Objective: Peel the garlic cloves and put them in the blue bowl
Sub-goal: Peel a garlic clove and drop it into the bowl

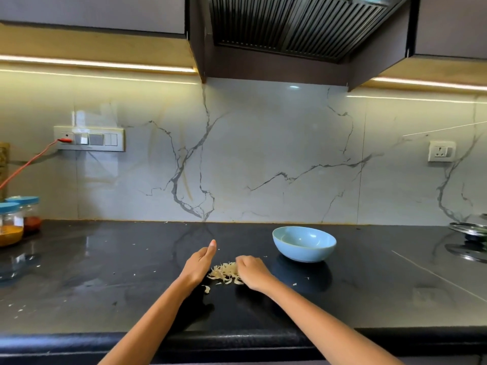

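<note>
We see our left hand (198, 264) open, thumb up, beside garlic skins (226, 272) (right hand (253, 270) curled, grip unclear) near the blue bowl (304, 243).

glossy black counter (105, 280), papery peels (226, 272)

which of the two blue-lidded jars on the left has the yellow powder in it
The nearer jar, at the frame's left edge, holds the yellow powder; the jar behind it holds red.
</note>
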